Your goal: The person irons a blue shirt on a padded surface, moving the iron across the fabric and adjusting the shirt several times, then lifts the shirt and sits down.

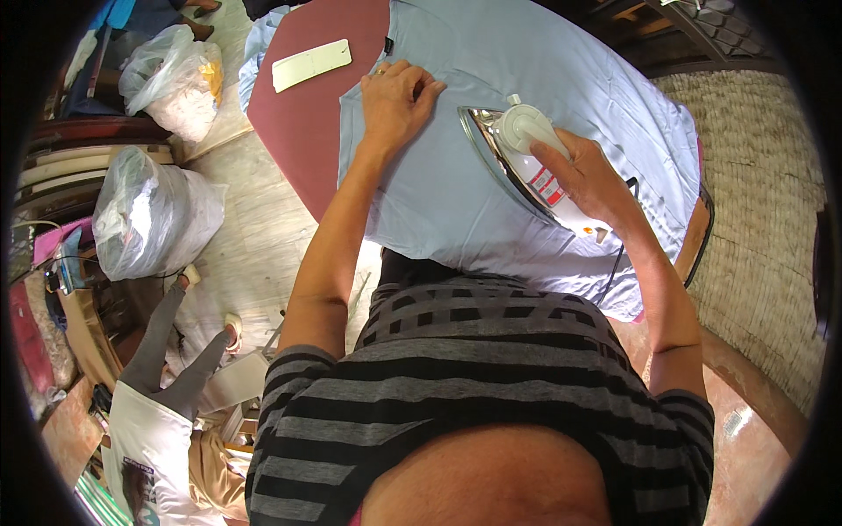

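Observation:
A light blue garment (430, 188) is spread over a dark red ironing board (303, 123). Near its left edge, beside a small dark label (388, 45), my left hand (399, 103) lies on the cloth with its fingers curled in and closed on the fabric; the fingertips are partly hidden. My right hand (589, 174) wraps round the handle of a white and pale green clothes iron (535, 131). The iron's metal soleplate is down on the garment, its tip toward the upper left. Its dark cord runs down behind my right wrist.
A pale flat rectangular piece (311, 66) lies on the board's upper left. Stuffed clear plastic bags (145, 210) stand on the floor to the left. At lower left is a person in grey trousers (158, 342). A woven mat-like surface (745, 175) lies to the right.

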The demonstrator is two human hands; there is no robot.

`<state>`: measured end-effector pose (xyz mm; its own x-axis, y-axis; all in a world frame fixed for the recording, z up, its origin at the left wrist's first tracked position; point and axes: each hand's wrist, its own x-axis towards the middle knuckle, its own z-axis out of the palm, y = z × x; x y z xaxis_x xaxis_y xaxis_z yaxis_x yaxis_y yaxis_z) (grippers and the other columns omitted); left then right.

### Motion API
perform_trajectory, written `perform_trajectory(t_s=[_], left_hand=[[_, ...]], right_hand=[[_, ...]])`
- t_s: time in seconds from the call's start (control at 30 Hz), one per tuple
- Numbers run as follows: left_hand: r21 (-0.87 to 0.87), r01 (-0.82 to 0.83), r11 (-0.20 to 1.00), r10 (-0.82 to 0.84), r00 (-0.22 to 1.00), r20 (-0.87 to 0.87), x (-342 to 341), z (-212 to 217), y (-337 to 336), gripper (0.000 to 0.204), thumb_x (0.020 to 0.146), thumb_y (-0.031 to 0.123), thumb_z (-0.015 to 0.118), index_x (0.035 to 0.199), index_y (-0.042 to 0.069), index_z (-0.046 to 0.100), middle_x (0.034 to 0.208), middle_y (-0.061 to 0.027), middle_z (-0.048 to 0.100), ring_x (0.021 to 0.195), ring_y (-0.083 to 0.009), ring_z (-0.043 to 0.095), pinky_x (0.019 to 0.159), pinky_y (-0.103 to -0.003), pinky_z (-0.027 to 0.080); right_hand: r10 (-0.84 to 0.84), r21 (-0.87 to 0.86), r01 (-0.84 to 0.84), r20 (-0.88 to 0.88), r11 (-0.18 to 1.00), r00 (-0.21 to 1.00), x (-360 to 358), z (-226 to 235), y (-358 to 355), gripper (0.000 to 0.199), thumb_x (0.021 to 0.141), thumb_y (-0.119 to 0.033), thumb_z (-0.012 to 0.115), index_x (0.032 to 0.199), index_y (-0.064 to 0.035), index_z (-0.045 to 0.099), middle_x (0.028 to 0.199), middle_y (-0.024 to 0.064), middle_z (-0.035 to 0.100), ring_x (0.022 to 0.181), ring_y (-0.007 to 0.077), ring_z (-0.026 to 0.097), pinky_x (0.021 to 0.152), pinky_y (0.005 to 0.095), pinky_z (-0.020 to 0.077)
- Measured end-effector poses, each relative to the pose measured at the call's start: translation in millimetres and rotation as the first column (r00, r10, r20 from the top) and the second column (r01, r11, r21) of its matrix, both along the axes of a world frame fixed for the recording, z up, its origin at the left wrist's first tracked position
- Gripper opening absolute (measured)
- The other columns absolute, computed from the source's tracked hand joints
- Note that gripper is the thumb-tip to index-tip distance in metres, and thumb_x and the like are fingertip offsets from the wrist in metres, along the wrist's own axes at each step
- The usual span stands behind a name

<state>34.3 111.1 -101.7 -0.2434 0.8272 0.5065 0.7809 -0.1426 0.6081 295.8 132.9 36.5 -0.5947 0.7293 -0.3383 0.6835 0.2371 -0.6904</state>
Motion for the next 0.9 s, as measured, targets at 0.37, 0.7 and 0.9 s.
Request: perform_trajectory(t_s=[0.37,0.7,0.9], left_hand=[[-0.006,0.035,0.999,-0.035,0.998,-0.053,0,6,-2,0.011,0.082,0.024,0.075,0.083,0.014,0.071,0.078,0.0006,0.061,0.075,-0.0217,0.056,0.069,-0.038,0.037],[-0.050,0.197,0.979,-0.203,0.953,-0.224,-15,14,5,0.016,0.084,0.018,0.071,0.100,0.019,0.075,0.099,-0.0008,0.060,0.090,-0.0242,0.056,0.074,-0.040,0.043],[0.051,0.185,0.981,-0.181,0.980,-0.083,-35,8,-4,0.013,0.084,0.017,0.070,0.096,0.014,0.073,0.098,-0.0027,0.060,0.090,-0.0260,0.055,0.074,-0.041,0.041]], right_hand=[[-0.209,-0.134,0.216,0.068,0.967,0.976,9,13,-24,0.049,0.097,-0.046,0.055,0.105,0.0022,0.065,0.066,0.0049,0.055,0.063,0.0141,0.050,0.060,0.0329,0.0423],[-0.541,-0.419,0.401,-0.298,0.815,0.787,-7,18,-72,0.028,0.100,-0.029,0.053,0.096,-0.0016,0.053,0.062,0.0000,0.049,0.048,0.0064,0.044,0.046,0.0231,0.0359],[-0.593,-0.423,0.439,-0.370,0.793,0.715,-62,9,-59,0.028,0.100,-0.024,0.052,0.106,0.0029,0.049,0.067,0.0016,0.051,0.051,0.0062,0.046,0.049,0.0233,0.0385]])
